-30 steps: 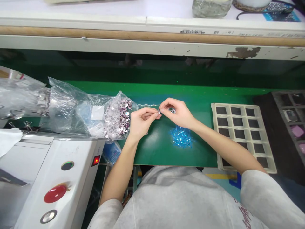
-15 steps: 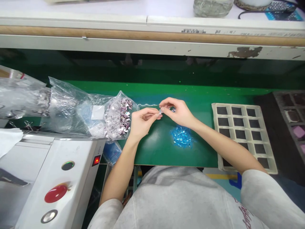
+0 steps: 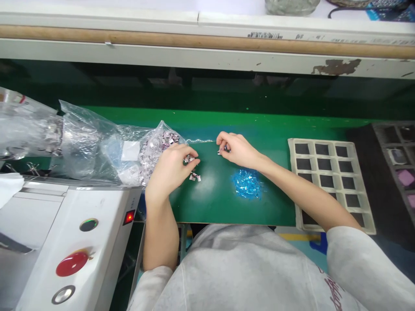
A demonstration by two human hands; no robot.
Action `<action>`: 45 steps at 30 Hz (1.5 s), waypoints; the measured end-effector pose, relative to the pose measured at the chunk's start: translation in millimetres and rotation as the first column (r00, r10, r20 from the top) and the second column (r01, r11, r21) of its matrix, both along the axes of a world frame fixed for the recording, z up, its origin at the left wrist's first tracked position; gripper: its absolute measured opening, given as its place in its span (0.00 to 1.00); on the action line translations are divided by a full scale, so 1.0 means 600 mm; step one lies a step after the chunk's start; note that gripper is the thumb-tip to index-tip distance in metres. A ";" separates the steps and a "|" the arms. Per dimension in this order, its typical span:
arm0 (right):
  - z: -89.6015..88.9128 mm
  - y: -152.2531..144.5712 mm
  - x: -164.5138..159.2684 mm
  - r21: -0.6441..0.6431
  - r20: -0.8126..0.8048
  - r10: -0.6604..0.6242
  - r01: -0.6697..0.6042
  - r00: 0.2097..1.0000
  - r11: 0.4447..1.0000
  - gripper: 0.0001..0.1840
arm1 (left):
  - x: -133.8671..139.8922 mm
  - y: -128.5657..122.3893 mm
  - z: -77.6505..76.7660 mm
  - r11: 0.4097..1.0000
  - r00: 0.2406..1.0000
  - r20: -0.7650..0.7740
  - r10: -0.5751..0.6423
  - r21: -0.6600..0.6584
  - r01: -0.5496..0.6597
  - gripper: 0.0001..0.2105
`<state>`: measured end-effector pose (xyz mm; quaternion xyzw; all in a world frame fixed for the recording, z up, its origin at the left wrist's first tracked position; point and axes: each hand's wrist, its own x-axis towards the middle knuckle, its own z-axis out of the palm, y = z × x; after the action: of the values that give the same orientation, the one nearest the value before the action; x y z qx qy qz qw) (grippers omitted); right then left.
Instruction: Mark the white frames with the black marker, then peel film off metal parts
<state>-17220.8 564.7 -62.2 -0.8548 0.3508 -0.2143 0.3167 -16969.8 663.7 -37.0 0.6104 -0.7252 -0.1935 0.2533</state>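
My left hand [image 3: 171, 168] is at the mouth of a clear plastic bag, its fingers curved and the thumb apart from the index finger. Small shiny metal pieces [image 3: 195, 176] lie on the green table just past its thumb; more of them show between thumb and index finger. My right hand [image 3: 239, 150] is closed in a pinch above the table, with little silvery metal pieces [image 3: 223, 150] at its fingertips, partly hidden by the fingers. Closer to me than that hand is a heap of blue translucent strips [image 3: 247, 184].
The clear bag [image 3: 89, 142] of metal pieces stretches along the left. A white machine [image 3: 106, 216] with a red button [image 3: 71, 263] stands front left. To the right is a cream compartment tray [image 3: 292, 162], beside a dark tray [image 3: 392, 172]. A shelf edge [image 3: 194, 56] crosses the back.
My left hand has moved left, away from my right hand, to the metal pieces at the bag's mouth. Loose pieces now show beside its thumb. The right hand has stayed nearly in place.
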 end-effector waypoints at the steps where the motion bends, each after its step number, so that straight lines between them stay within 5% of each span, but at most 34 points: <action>1: -0.006 -0.004 0.001 -0.016 -0.028 -0.001 0.000 1.000 1.000 0.13 | 0.004 0.004 0.002 1.000 0.997 0.074 -0.016 0.005 0.015 0.04; 5: -0.016 -0.017 0.004 -0.079 -0.068 -0.024 0.019 0.997 0.997 0.13 | -0.003 0.012 -0.020 1.000 0.963 0.269 -0.010 -0.005 0.012 0.06; 10: -0.013 -0.041 -0.007 -0.142 -0.033 -0.102 0.097 0.994 0.985 0.10 | -0.019 0.013 -0.055 1.000 0.951 0.309 0.028 -0.002 -0.029 0.06; 17: -0.032 -0.103 -0.049 -0.223 -0.005 -0.328 0.319 0.945 0.921 0.07 | -0.021 0.024 -0.056 0.988 0.914 0.405 -0.001 -0.140 0.063 0.17; 20: -0.044 -0.117 -0.061 -0.255 -0.070 -0.330 0.303 0.941 0.918 0.11 | -0.021 0.028 -0.059 0.974 0.975 0.197 0.099 -0.219 -0.054 0.15; 23: -0.052 -0.120 -0.065 -0.269 -0.114 -0.304 0.266 0.946 0.926 0.14 | -0.032 0.032 -0.064 0.958 0.968 -0.179 0.177 -0.195 -0.212 0.10; 28: -0.055 -0.123 -0.061 -0.244 -0.114 -0.322 0.287 0.940 0.926 0.12 | -0.070 0.034 -0.075 0.946 0.693 -0.672 0.260 0.033 -0.323 0.11; 37: -0.022 -0.079 -0.049 -0.151 0.147 -0.365 0.385 0.919 0.910 0.06 | -0.119 0.021 -0.086 0.923 0.327 -0.904 0.275 0.153 -0.352 0.15; 40: 0.008 -0.021 -0.029 0.012 0.347 -0.269 0.282 0.899 0.959 0.03 | -0.130 0.021 -0.088 0.920 0.290 -0.916 0.277 0.166 -0.355 0.16; 45: 0.043 0.058 0.007 0.201 0.385 -0.144 0.069 0.912 0.977 0.06 | -0.141 0.025 -0.090 0.926 0.313 -0.919 0.241 0.121 -0.358 0.17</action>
<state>-17216.9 599.6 -36.1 -0.7403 0.3435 -0.3673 0.4462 -17054.7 678.5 -91.2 0.5071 -0.3425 -0.4107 0.6759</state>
